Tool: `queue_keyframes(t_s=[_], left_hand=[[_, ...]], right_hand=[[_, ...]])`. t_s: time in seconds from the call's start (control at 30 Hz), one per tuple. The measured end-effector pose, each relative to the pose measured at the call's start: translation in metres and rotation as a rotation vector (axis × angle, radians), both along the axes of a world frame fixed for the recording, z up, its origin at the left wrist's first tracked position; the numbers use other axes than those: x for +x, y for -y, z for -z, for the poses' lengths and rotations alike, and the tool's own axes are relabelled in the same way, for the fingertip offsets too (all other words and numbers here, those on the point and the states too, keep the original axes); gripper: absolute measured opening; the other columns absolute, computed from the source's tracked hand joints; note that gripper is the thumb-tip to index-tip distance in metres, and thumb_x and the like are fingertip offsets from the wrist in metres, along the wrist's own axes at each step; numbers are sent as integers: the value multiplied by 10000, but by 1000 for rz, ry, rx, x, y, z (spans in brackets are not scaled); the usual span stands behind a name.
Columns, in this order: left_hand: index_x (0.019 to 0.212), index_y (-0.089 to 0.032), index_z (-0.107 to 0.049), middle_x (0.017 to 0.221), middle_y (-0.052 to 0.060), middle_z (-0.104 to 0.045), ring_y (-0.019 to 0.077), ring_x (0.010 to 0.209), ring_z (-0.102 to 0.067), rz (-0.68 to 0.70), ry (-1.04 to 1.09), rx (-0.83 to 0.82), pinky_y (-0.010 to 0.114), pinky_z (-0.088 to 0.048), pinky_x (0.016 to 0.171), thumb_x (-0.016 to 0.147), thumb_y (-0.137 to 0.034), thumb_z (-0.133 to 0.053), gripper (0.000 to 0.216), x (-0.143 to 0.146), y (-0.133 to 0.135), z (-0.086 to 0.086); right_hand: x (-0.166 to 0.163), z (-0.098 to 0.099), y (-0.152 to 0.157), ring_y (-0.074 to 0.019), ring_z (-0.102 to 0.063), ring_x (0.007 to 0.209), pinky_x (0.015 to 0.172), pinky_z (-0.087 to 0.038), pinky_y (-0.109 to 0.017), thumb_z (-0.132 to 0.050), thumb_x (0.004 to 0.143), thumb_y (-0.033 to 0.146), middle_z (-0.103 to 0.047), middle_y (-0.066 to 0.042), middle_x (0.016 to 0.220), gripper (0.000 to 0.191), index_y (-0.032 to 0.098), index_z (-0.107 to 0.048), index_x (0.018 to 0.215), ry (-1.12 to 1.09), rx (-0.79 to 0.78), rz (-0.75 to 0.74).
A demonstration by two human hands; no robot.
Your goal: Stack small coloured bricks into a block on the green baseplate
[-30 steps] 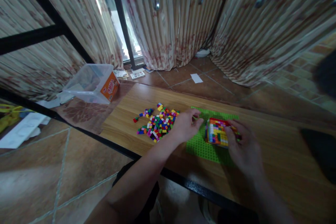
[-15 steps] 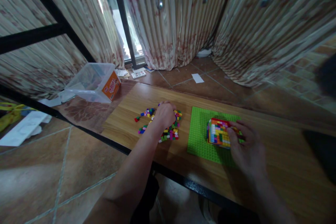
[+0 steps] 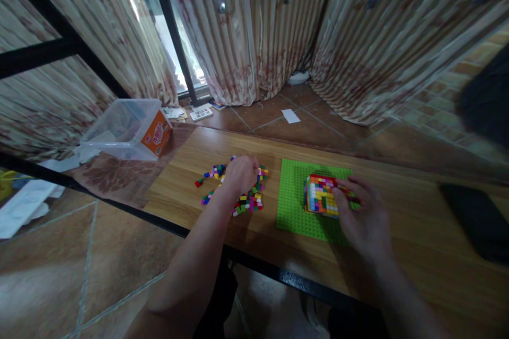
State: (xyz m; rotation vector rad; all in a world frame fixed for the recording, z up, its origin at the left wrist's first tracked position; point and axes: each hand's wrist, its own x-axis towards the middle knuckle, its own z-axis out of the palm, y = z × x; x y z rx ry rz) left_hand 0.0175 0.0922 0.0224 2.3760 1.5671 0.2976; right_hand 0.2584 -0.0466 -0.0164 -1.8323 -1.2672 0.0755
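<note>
Loose small toy bricks (image 3: 249,203) in many colours lie scattered on the wooden table. My left hand (image 3: 240,172) is down over them, fingers bent and closed; its fingertips, and any brick in them, are hidden. To the right lies a green studded baseplate (image 3: 291,196). On it stands a multicoloured block of toy bricks (image 3: 321,196), built up in layers with a patchwork top. My right hand (image 3: 365,217) grips this block's right side, the thumb on its near top edge and the fingers around the far side.
A black flat object (image 3: 473,220) lies on the table (image 3: 417,228) at the right. On the floor beyond the table's left end stands a clear plastic bin (image 3: 119,132) with an orange label. Papers (image 3: 291,116) lie on the floor before the striped curtains, and a black metal frame rises at left.
The whole view has shifted, so the table things sit slightly further left. My left hand stays over the loose bricks, and my right hand keeps its hold on the block.
</note>
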Motion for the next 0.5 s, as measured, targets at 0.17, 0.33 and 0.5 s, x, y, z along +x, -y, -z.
queue_keyframes(t_s=[0.17,0.33,0.5], left_hand=[[836,-168,-725,863,76,-760,216,842,-693,-25,106,-58,335,-532,837,851,-128,-595,137,-2,-4,2],[848,-145,-709,816,42,-749,162,763,-682,35,625,-253,298,-535,791,785,-129,-690,67,-1,-8,5],[964,-144,-753,887,44,-763,141,811,-684,183,1137,-598,297,-524,836,744,-261,-798,253,23,19,2]], right_hand=[[0,-2,-1,-295,-646,1139,994,-534,-523,-576,913,504,-666,-137,1219,360,205,-756,999,1,42,-10],[-7,-8,0,-282,-650,1125,1025,-505,-518,-584,938,438,-684,-126,1205,286,213,-748,1005,77,139,4],[-29,-18,5,-258,-671,1064,1014,-492,-505,-625,945,422,-746,-69,1095,220,271,-740,1057,128,198,-122]])
